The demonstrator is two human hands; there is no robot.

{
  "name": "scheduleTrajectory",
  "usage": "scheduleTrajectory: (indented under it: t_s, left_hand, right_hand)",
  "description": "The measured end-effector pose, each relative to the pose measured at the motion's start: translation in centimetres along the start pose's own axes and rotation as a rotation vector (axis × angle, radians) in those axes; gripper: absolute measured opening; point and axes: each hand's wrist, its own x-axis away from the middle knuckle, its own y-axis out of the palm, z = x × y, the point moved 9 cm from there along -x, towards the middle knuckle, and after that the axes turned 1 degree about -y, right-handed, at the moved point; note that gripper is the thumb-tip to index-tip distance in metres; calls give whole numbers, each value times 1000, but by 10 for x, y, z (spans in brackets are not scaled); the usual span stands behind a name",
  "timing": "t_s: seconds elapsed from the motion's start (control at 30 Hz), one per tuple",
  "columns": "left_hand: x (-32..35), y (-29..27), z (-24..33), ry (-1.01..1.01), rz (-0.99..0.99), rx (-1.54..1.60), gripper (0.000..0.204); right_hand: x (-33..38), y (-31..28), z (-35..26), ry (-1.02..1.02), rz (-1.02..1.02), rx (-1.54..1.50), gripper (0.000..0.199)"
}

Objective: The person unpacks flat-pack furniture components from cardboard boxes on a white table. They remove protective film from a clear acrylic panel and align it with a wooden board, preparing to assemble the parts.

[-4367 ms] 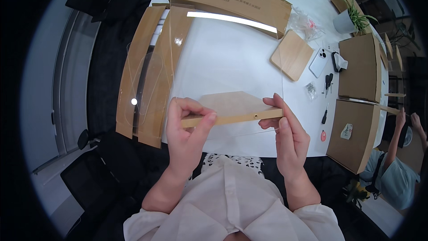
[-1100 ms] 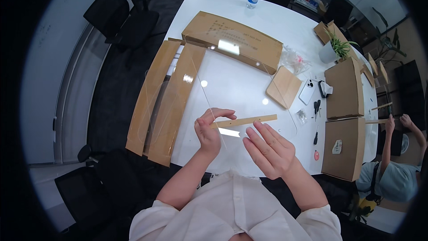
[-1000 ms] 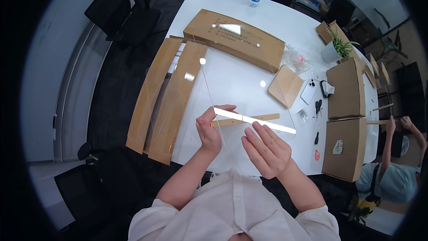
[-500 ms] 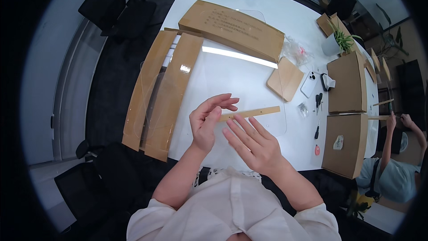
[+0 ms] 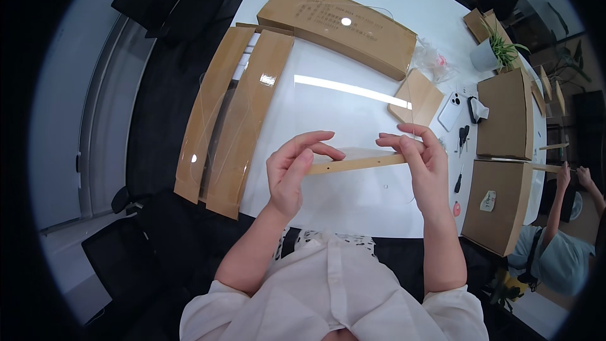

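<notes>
A narrow pale wooden strip (image 5: 356, 165) with small holes along its face spans the gap between my hands, above the table's near part. My left hand (image 5: 289, 180) pinches its left end between thumb and curled fingers. At the other end, my right hand (image 5: 432, 167) closes thumb and fingers on the strip. Below and beyond it lies a large clear plastic sheet (image 5: 369, 199), with a small round hole and a bright band of reflected light. Its outline is hard to follow.
A long cardboard box (image 5: 341, 31) lies at the far side, and an opened flat carton (image 5: 249, 120) at the left. To the right are a wooden board (image 5: 418, 98), a white phone (image 5: 451, 112), screwdrivers (image 5: 458, 183), upright cardboard boxes (image 5: 502, 196) and a potted plant (image 5: 486, 55). Another person (image 5: 549, 252) works beyond.
My right hand has moved right, from flat and stretched over the strip's middle to gripping its right end. My left hand keeps its hold. The view has shifted slightly.
</notes>
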Motion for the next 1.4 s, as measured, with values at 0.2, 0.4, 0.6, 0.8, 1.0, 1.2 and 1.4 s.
scheduleTrajectory:
  t_s: [0.2, 0.4, 0.6, 0.8, 1.0, 1.2, 1.4]
  left_hand:
    - [1, -1, 2, -13, 15, 18, 42]
    - [28, -12, 0, 105, -48, -87, 44]
    - [24, 0, -6, 129, -153, -90, 61]
    - [30, 1, -11, 150, -85, -115, 59]
    - [29, 3, -11, 78, 34, -189, 53]
    - [25, 2, -12, 74, 50, -236, 52]
    - [22, 2, -12, 80, 53, -234, 51]
  right_hand:
    - [-5, 7, 2, -26, -9, 138, 20]
    - [-5, 7, 2, -65, 43, 117, 22]
    - [-13, 9, -9, -96, 18, 268, 24]
    - [-20, 14, -10, -155, 32, 271, 24]
    - [-14, 15, -8, -97, 8, 96, 23]
    - [-13, 18, 1, 22, -30, -78, 21]
    - [-18, 19, -1, 47, -35, -83, 21]
